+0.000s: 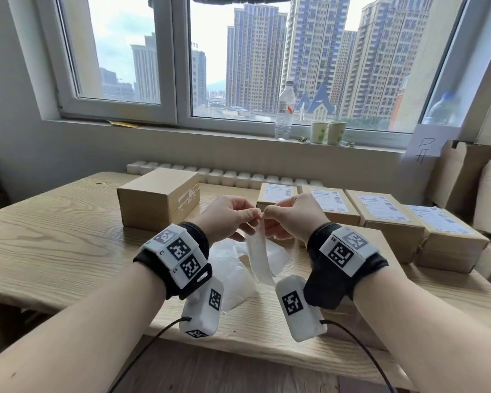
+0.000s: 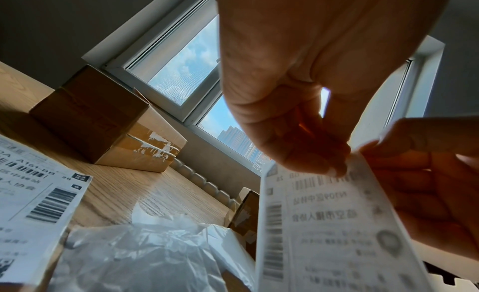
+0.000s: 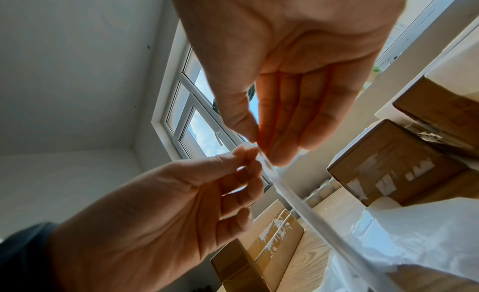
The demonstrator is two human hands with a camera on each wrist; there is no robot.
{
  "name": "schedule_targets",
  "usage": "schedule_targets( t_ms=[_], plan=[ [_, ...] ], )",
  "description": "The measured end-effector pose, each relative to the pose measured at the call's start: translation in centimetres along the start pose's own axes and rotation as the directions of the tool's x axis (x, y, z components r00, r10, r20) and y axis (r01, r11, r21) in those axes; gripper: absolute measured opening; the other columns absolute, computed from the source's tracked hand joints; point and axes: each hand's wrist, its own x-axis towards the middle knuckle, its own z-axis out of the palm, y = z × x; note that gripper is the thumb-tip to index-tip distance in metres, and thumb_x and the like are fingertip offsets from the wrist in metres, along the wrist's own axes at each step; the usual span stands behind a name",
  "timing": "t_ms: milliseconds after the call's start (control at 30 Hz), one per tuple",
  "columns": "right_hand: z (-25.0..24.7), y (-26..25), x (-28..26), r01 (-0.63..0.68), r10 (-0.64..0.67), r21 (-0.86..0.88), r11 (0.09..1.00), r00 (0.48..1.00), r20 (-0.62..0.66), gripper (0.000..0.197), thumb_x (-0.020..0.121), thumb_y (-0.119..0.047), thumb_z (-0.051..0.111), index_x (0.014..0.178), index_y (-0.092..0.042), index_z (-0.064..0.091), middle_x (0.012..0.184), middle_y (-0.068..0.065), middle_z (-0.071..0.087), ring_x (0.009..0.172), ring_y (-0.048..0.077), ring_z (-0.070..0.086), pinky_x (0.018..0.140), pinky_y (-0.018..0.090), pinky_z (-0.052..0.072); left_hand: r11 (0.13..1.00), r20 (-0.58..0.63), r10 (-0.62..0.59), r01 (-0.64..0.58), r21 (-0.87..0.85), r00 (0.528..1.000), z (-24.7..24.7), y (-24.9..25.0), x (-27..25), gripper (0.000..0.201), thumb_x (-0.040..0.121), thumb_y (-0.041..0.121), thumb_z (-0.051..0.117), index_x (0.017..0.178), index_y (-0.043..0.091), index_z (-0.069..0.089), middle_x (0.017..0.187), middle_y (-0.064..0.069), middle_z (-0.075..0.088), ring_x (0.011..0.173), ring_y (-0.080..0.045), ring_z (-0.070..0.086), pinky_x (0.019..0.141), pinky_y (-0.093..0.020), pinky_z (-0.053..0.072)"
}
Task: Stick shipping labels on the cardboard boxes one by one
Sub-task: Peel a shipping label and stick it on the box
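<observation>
1. Paper shipping label hangs in the air above the wooden table, long axis near vertical, top edge up at the fingertips, lower end curling toward the person.
2. Left hand and right hand both pinch its top edge, fingertips nearly touching.
3. Plain cardboard box sits behind the hands to the left; labelled boxes line the right.

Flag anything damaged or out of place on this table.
The unlabelled cardboard box at back left has torn white label remnants along its taped seam, unlike the four cleanly labelled boxes on the right. Crumpled backing sheets litter the table.
</observation>
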Motion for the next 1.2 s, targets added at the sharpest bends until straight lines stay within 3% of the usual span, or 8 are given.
schedule_targets(
  t_ms=[267,467,667,833,933,1000,1100,1200],
  plan=[
    [-0.2,-0.2,0.1,-0.045,0.045,0.0,0.999,0.999,-0.001,0.017,0.083,-0.016,0.062,0.08,-0.003,0.074,0.076,0.008,0.075,0.07,0.016,0.072,0.07,0.028,0.059,0.998,-0.025,-0.006,0.008,0.065,1.0,-0.1,-0.1,0.2,0.016,0.095,0.017,0.052,0.081,0.014,0.057,0.077,0.0,0.062,0.066,-0.009,0.06,0.056,-0.019,0.05],
    [-2.1,-0.1,0.1,-0.15,0.167,0.232,0.961,0.984,-0.056,0.016,0.086,-0.01,0.056,0.073,-0.006,0.064,0.065,0.008,0.07,0.052,0.014,0.067,0.056,0.025,0.057,0.97,-0.147,-0.153,0.177,0.164,0.977,-2.1,-2.3,0.6,0.02,0.097,0.015,0.047,0.079,0.013,0.055,0.076,-0.002,0.059,0.067,-0.011,0.058,0.059,-0.023,0.049],
    [-4.2,-0.1,0.2,-0.168,0.229,0.408,0.897,0.968,-0.105,0.021,0.089,-0.01,0.052,0.072,-0.003,0.06,0.068,0.008,0.068,0.052,0.013,0.065,0.055,0.024,0.056,0.862,-0.245,-0.294,0.367,0.349,0.924,-3.8,-4.9,0.8,0.024,0.096,0.014,0.047,0.073,0.012,0.055,0.07,-0.002,0.058,0.061,-0.011,0.056,0.057,-0.024,0.046],
    [-5.3,-0.1,0.0,-0.107,0.207,0.52,0.848,0.969,-0.138,0.02,0.09,-0.006,0.049,0.072,-0.001,0.059,0.051,0.005,0.067,0.044,0.012,0.065,0.05,0.022,0.056,0.736,-0.293,-0.371,0.471,0.485,0.881,-4.5,-6.1,1.0,0.02,0.095,0.013,0.049,0.085,0.004,0.064,0.069,-0.005,0.061,0.063,-0.018,0.057,0.057,-0.024,0.044],
    [-5.8,-0.1,-0.2,-0.07,0.184,0.573,0.816,0.973,-0.143,0.018,0.09,-0.006,0.047,0.077,0.0,0.059,0.052,0.007,0.068,0.048,0.015,0.068,0.051,0.023,0.058,0.678,-0.31,-0.415,0.518,0.522,0.855,-4.8,-6.7,1.1,0.02,0.094,0.01,0.048,0.085,0.002,0.064,0.066,-0.005,0.059,0.057,-0.017,0.054,0.046,-0.021,0.04],
    [-6.1,-0.1,-0.3,-0.05,0.167,0.602,0.797,0.976,-0.139,0.017,0.092,-0.006,0.046,0.08,-0.001,0.057,0.052,0.007,0.068,0.048,0.015,0.068,0.053,0.024,0.058,0.633,-0.331,-0.427,0.54,0.554,0.841,-5.0,-6.8,1.2,0.022,0.093,0.013,0.049,0.088,0.001,0.066,0.077,-0.008,0.067,0.066,-0.021,0.06,0.053,-0.024,0.045],
    [-6.5,0.0,-0.3,-0.022,0.15,0.612,0.79,0.976,-0.159,0.013,0.093,-0.007,0.046,0.087,-0.004,0.056,0.055,0.007,0.07,0.052,0.016,0.07,0.057,0.026,0.059,0.608,-0.401,-0.258,0.471,0.64,0.879,-4.6,-6.0,1.4,0.035,0.091,0.04,0.051,0.107,0.01,0.062,0.109,-0.008,0.066,0.098,-0.025,0.062,0.083,-0.032,0.049],
    [-6.7,0.1,-0.1,0.003,0.143,0.631,0.776,0.973,-0.18,0.011,0.094,-0.005,0.045,0.091,-0.004,0.055,0.054,0.005,0.069,0.052,0.017,0.07,0.06,0.03,0.059,0.786,-0.218,-0.083,0.199,0.586,0.972,-1.8,-3.0,1.6,0.06,0.082,0.066,0.046,0.111,0.015,0.056,0.109,-0.002,0.062,0.101,-0.019,0.059,0.09,-0.037,0.049]
  ],
)
